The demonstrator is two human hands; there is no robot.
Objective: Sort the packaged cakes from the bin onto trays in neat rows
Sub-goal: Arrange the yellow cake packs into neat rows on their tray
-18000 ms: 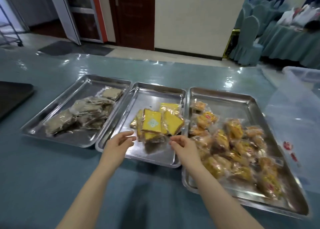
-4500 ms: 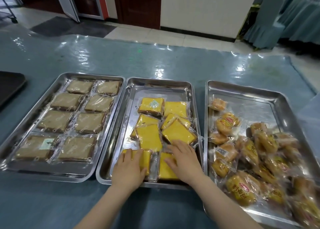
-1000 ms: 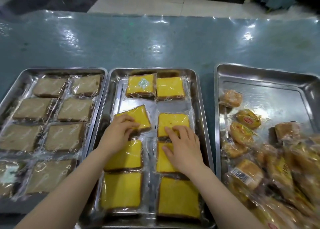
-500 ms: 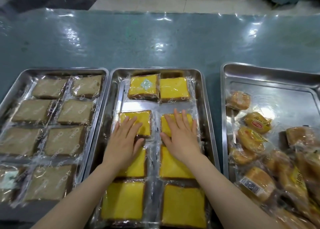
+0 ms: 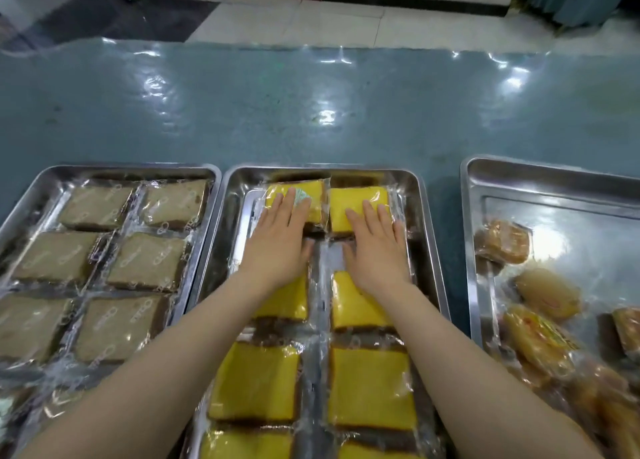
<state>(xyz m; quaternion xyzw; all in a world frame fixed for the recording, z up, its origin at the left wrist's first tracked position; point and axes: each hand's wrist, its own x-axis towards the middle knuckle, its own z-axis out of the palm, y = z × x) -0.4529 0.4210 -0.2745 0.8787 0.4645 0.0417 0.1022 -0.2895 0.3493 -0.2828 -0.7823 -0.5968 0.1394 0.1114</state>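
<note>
Three steel trays lie side by side on the blue table. The middle tray holds yellow wrapped cakes in two columns. My left hand lies flat with straight fingers on the far left yellow cake. My right hand lies flat on the far right yellow cake. Nearer yellow cakes sit in pairs under my forearms. The left tray carries brown wrapped cakes in two neat columns. The right tray holds a loose heap of orange-brown wrapped cakes.
The glossy blue table stretches beyond the trays to its far edge. Behind it are a tiled floor and a dark mat. The far part of the right tray is bare metal.
Both hands have slid away from me, from the second row of yellow cakes to the far row. The view has moved closer over the middle tray.
</note>
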